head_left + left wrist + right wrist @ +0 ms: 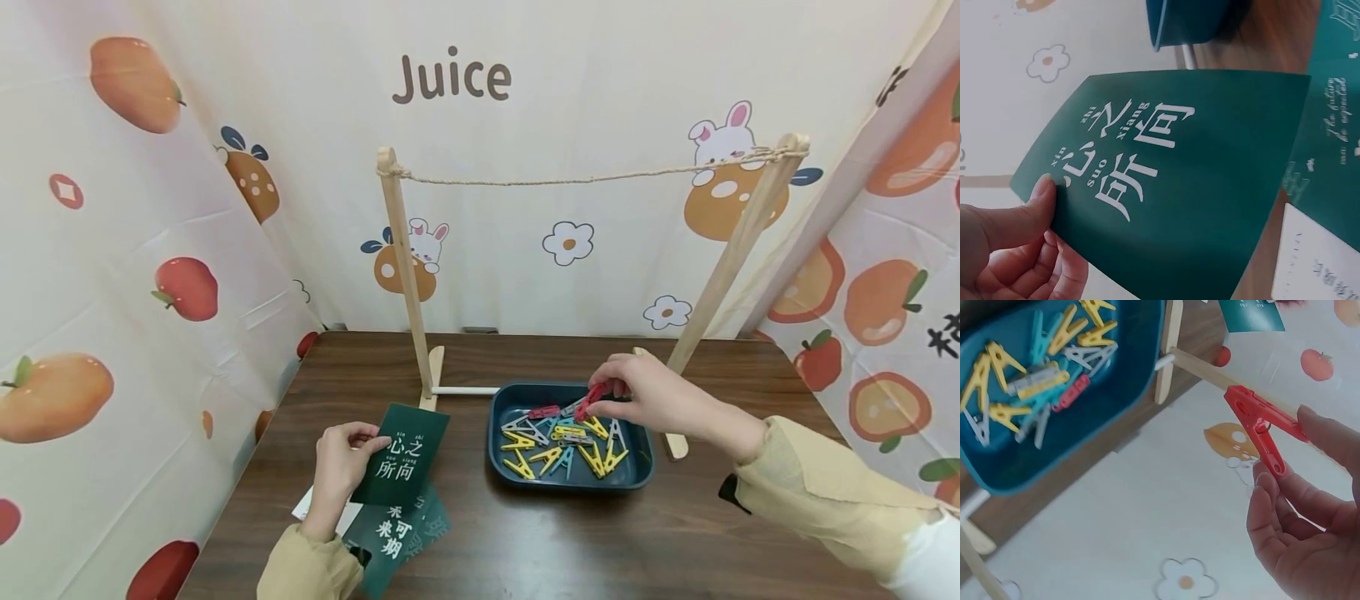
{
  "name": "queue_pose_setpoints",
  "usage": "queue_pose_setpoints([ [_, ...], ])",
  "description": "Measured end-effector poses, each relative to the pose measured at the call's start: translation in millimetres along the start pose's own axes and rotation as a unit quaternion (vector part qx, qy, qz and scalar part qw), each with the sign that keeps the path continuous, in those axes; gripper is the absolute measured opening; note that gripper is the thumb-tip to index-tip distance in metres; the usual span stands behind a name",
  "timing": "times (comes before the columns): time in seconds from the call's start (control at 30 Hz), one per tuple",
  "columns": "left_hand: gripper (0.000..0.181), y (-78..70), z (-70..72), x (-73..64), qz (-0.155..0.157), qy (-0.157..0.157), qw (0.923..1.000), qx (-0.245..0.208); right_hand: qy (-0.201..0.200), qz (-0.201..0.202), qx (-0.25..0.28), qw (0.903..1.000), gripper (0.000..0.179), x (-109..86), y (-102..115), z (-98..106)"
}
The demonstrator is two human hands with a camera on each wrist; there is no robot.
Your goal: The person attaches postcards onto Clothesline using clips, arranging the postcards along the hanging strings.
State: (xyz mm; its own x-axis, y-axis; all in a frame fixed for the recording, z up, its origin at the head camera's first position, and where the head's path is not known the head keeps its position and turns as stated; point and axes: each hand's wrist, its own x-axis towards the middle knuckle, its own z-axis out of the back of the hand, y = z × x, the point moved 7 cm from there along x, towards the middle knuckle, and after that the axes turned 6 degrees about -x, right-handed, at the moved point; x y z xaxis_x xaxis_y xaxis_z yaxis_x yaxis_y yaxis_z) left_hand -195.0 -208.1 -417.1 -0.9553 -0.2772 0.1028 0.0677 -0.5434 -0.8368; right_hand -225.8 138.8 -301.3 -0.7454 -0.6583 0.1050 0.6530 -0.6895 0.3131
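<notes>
My left hand (343,462) pinches a dark green card (408,437) by its edge, thumb on the printed face with white Chinese characters. In the left wrist view the card (1210,175) is tilted above other cards. My right hand (637,392) holds a red clothespin (1257,425) between thumb and fingers, over the far right part of a dark blue tray (570,485). Yellow, grey, blue and red clothespins (551,457) lie in a loose heap inside that tray. Under the held card lie more green cards (390,537) and a white one (1310,262).
Behind the tray stands a wooden frame, with a left post (405,267) and a leaning right post (735,250). A twine line (540,182) runs between their tops. A white rod (465,390) joins the feet low down. A printed curtain (487,250) backs the brown table (720,533).
</notes>
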Motion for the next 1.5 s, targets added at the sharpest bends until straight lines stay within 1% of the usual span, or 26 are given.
queue_pose_setpoints([
  [0.17, 0.014, -12.4, 4.3, 3.1, -0.021, -0.017, 0.9996, -0.002, 0.008, 0.012, -0.011, 0.9998, 0.021, 9.6, 10.7, 17.6],
  [0.23, 0.013, -15.1, 5.5, 4.1, -0.024, -0.024, 0.9994, -0.005, 0.011, 0.016, -0.012, 0.9997, 0.020, 13.3, 14.8, 24.1],
  [0.3, 0.013, -16.8, 7.0, 4.8, -0.034, -0.033, 0.9988, -0.012, 0.015, 0.017, -0.013, 0.9997, 0.020, 16.4, 18.4, 30.1],
  [0.37, 0.013, -19.4, 8.3, 5.5, -0.048, -0.041, 0.9978, -0.022, 0.018, 0.021, -0.016, 0.9995, 0.020, 19.2, 22.4, 35.8],
  [0.4, 0.014, -12.2, 5.9, 9.9, -0.071, -0.045, 0.9954, -0.047, 0.019, 0.023, -0.017, 0.9994, 0.019, 20.5, 24.3, 38.5],
  [0.5, 0.018, -18.5, 7.0, 10.9, -0.097, -0.053, 0.9920, -0.061, 0.026, 0.026, -0.019, 0.9992, 0.016, 23.6, 29.3, 45.5],
  [0.6, 0.016, -24.9, 6.7, 13.1, -0.086, -0.050, 0.9934, -0.058, 0.028, 0.028, -0.028, 0.9988, 0.014, 26.8, 34.3, 52.4],
  [0.63, 0.015, -35.6, 9.2, 9.9, -0.068, -0.049, 0.9958, -0.037, 0.027, 0.027, -0.034, 0.9987, 0.015, 28.0, 35.9, 55.1],
  [0.73, 0.012, -40.8, 8.2, 12.9, -0.056, -0.045, 0.9970, -0.029, 0.019, 0.029, -0.059, 0.9976, 0.016, 33.4, 41.6, 63.7],
  [0.93, 0.012, -52.4, 6.3, 18.2, -0.072, -0.049, 0.9954, -0.039, 0.017, 0.026, -0.095, 0.9950, 0.017, 47.5, 51.1, 76.2],
  [1.1, 0.011, -64.7, 5.2, 22.6, -0.088, -0.049, 0.9937, -0.048, 0.022, 0.034, -0.112, 0.9929, 0.019, 58.5, 59.4, 84.2],
  [1.23, 0.012, -75.5, 4.6, 26.3, -0.101, -0.046, 0.9920, -0.059, 0.027, 0.032, -0.123, 0.9915, 0.021, 67.4, 63.3, 91.2],
  [1.37, 0.012, -85.3, 4.1, 29.6, -0.113, -0.043, 0.9908, -0.061, 0.020, 0.030, -0.134, 0.9903, 0.020, 75.3, 65.8, 98.5],
  [1.5, 0.012, -94.4, 4.4, 33.6, -0.127, -0.048, 0.9887, -0.063, 0.012, 0.027, -0.144, 0.9891, 0.018, 82.0, 68.0, 104.9],
])
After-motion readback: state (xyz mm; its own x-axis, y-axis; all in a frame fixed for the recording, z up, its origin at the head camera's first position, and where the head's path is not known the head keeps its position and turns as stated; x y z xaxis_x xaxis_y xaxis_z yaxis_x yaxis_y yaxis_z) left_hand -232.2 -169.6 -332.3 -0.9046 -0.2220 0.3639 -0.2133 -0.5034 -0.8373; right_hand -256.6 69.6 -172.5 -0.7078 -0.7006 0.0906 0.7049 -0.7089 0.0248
